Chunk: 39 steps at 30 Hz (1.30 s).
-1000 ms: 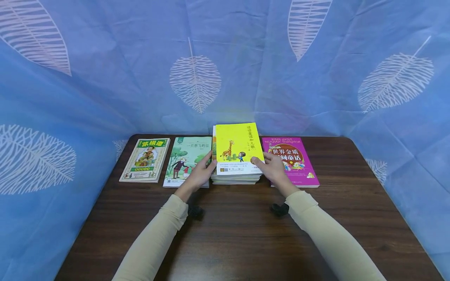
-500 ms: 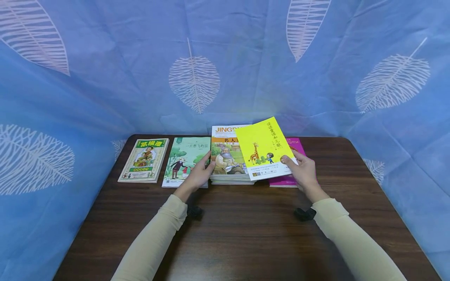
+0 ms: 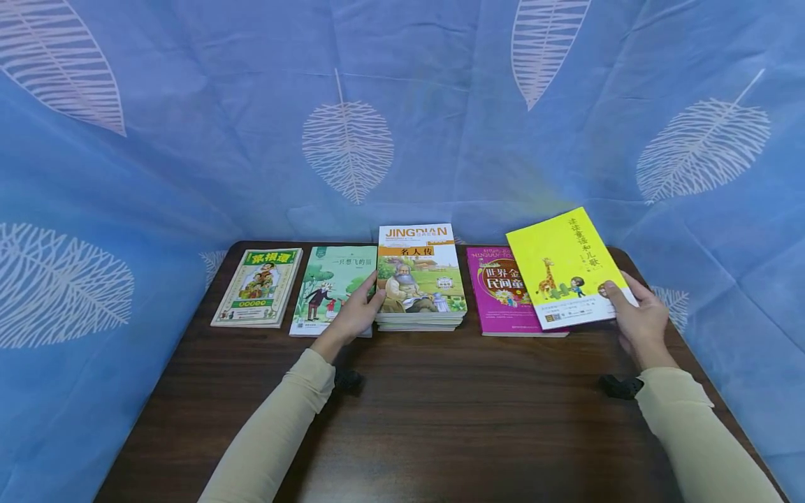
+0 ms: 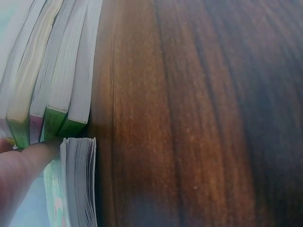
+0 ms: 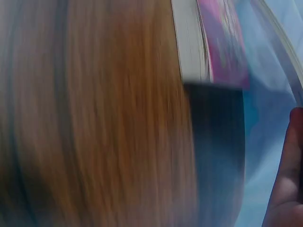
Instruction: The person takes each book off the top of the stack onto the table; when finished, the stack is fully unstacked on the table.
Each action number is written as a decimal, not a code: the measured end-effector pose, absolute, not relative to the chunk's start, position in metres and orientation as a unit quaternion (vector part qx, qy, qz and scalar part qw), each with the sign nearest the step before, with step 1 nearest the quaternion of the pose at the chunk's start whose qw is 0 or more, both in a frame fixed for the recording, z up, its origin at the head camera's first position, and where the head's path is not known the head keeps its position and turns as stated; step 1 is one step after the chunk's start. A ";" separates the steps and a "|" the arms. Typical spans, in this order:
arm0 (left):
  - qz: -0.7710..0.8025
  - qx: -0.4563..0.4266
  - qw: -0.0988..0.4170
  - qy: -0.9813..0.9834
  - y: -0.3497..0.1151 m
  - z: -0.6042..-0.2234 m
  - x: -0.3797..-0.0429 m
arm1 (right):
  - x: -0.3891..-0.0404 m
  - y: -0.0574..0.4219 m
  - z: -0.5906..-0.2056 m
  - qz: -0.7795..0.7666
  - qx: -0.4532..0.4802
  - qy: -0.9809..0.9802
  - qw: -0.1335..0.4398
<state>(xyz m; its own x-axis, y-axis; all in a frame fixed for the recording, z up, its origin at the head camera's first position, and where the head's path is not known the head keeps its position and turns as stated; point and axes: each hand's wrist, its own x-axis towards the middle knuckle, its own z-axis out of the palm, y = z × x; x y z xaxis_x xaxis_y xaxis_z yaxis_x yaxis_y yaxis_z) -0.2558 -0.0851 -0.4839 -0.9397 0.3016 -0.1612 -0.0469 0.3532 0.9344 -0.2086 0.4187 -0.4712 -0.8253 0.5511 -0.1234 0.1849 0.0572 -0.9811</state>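
Note:
My right hand (image 3: pixel 644 318) pinches a yellow and white book (image 3: pixel 560 258) by its lower right corner, thumb on the cover. Tilted, this book hangs raised over the right part of a purple book (image 3: pixel 497 307). In the right wrist view only its page edge (image 5: pixel 279 33) shows beside my fingers (image 5: pixel 284 184). A stack of books (image 3: pixel 421 323) stands at the middle back, topped by one with a bearded man on its cover (image 3: pixel 409 279). My left hand (image 3: pixel 353 311) touches the stack's left side, fingers extended, above a mint-green book (image 3: pixel 323 279). The left wrist view shows the spines (image 4: pixel 57 120) beside my finger.
A cream and green book (image 3: pixel 258 286) lies at the far left of the dark wooden table (image 3: pixel 440 419). Behind the table's back edge hangs a blue cloth (image 3: pixel 428 140) with white leaf prints. A dark strap piece (image 3: pixel 619 386) sits at my right wrist.
My right hand has lifted the yellow book off the stack and carried it right, past the purple book's middle, uncovering the bearded-man book. My left hand has stayed at the stack's side.

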 end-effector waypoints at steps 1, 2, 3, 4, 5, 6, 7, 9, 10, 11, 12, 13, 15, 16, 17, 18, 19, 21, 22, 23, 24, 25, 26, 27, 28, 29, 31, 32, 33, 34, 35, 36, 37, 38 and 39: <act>0.564 0.079 0.154 0.807 -0.085 -0.484 -0.256 | -0.207 0.426 -0.472 0.645 -0.266 -0.703 0.139; 0.565 0.081 0.154 0.807 -0.085 -0.484 -0.256 | -0.205 0.433 -0.472 0.655 -0.271 -0.692 0.136; 0.565 0.081 0.154 0.806 -0.085 -0.485 -0.256 | -0.203 0.440 -0.472 0.662 -0.275 -0.684 0.134; 0.566 0.082 0.154 0.806 -0.084 -0.485 -0.256 | -0.201 0.446 -0.473 0.669 -0.279 -0.676 0.133; 0.565 0.082 0.154 0.806 -0.084 -0.485 -0.257 | -0.199 0.451 -0.474 0.673 -0.284 -0.670 0.132; 0.564 0.082 0.155 0.807 -0.084 -0.485 -0.257 | -0.197 0.456 -0.474 0.672 -0.290 -0.668 0.132; 0.564 0.082 0.155 0.807 -0.083 -0.485 -0.257 | -0.196 0.461 -0.475 0.674 -0.295 -0.664 0.132; 0.563 0.080 0.154 0.808 -0.083 -0.484 -0.258 | -0.193 0.468 -0.477 0.682 -0.302 -0.651 0.140; 0.563 0.079 0.152 0.809 -0.082 -0.484 -0.258 | -0.192 0.471 -0.478 0.684 -0.305 -0.647 0.142; 0.563 0.077 0.151 0.809 -0.082 -0.484 -0.258 | -0.191 0.474 -0.479 0.690 -0.305 -0.641 0.143; 0.564 0.077 0.150 0.808 -0.082 -0.484 -0.259 | -0.190 0.477 -0.480 0.696 -0.301 -0.635 0.145; 0.563 0.076 0.149 0.809 -0.082 -0.483 -0.259 | -0.188 0.479 -0.481 0.701 -0.297 -0.631 0.146; 0.563 0.075 0.149 0.810 -0.082 -0.483 -0.259 | -0.186 0.483 -0.484 0.707 -0.291 -0.629 0.142; 0.561 0.075 0.150 0.811 -0.082 -0.482 -0.260 | -0.185 0.484 -0.485 0.707 -0.288 -0.631 0.136; 0.560 0.074 0.150 0.812 -0.082 -0.482 -0.260 | -0.184 0.486 -0.487 0.709 -0.284 -0.633 0.130; 0.557 0.074 0.150 0.813 -0.082 -0.482 -0.260 | -0.184 0.487 -0.488 0.706 -0.286 -0.636 0.124; 0.555 0.073 0.150 0.815 -0.083 -0.482 -0.260 | -0.184 0.488 -0.490 0.696 -0.291 -0.646 0.117; 0.551 0.073 0.148 0.818 -0.083 -0.481 -0.260 | -0.187 0.488 -0.494 0.639 -0.302 -0.699 0.107; 0.550 0.073 0.147 0.819 -0.084 -0.481 -0.260 | -0.188 0.487 -0.496 0.594 -0.305 -0.737 0.105; 0.550 0.074 0.146 0.819 -0.084 -0.481 -0.260 | -0.190 0.486 -0.498 0.542 -0.305 -0.776 0.104; 0.549 0.074 0.144 0.820 -0.084 -0.481 -0.259 | -0.192 0.484 -0.500 0.484 -0.307 -0.813 0.105; 0.549 0.076 0.143 0.820 -0.084 -0.481 -0.259 | -0.194 0.482 -0.501 0.428 -0.306 -0.844 0.109; 0.548 0.078 0.142 0.820 -0.084 -0.482 -0.259 | -0.195 0.480 -0.502 0.380 -0.302 -0.867 0.114; 0.549 0.079 0.141 0.820 -0.084 -0.482 -0.259 | -0.196 0.478 -0.503 0.345 -0.296 -0.883 0.121; 0.549 0.081 0.139 0.820 -0.084 -0.483 -0.259 | -0.197 0.477 -0.504 0.327 -0.290 -0.890 0.127; 0.549 0.083 0.138 0.820 -0.084 -0.483 -0.259 | -0.197 0.475 -0.504 0.318 -0.286 -0.895 0.129; 0.548 0.088 0.135 0.821 -0.084 -0.483 -0.258 | -0.197 0.472 -0.504 0.308 -0.281 -0.899 0.135; 0.548 0.089 0.134 0.821 -0.084 -0.484 -0.257 | -0.197 0.471 -0.504 0.302 -0.277 -0.902 0.138; 0.548 0.088 0.133 0.821 -0.084 -0.484 -0.257 | -0.197 0.470 -0.504 0.296 -0.272 -0.905 0.141; 0.547 0.087 0.133 0.822 -0.084 -0.484 -0.257 | -0.197 0.470 -0.503 0.290 -0.268 -0.908 0.141; 0.545 0.085 0.133 0.823 -0.084 -0.484 -0.257 | -0.197 0.469 -0.503 0.283 -0.262 -0.912 0.142; 0.543 0.083 0.133 0.825 -0.085 -0.485 -0.257 | -0.197 0.469 -0.503 0.274 -0.254 -0.917 0.144; 0.541 0.082 0.133 0.826 -0.085 -0.485 -0.258 | -0.197 0.468 -0.503 0.266 -0.248 -0.920 0.144; 0.539 0.079 0.134 0.827 -0.085 -0.485 -0.258 | -0.197 0.468 -0.503 0.259 -0.243 -0.924 0.140; 0.538 0.076 0.136 0.829 -0.085 -0.485 -0.258 | -0.196 0.468 -0.502 0.250 -0.237 -0.929 0.132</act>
<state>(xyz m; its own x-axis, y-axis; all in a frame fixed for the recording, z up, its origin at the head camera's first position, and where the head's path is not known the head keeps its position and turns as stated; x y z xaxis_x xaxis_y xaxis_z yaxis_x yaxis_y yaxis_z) -0.2582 -0.0850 -0.4852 -0.9516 0.2718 -0.1436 -0.0204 0.4103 0.9117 -0.1965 0.4681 -0.5019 -0.8524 0.5072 0.1272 0.3746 0.7620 -0.5282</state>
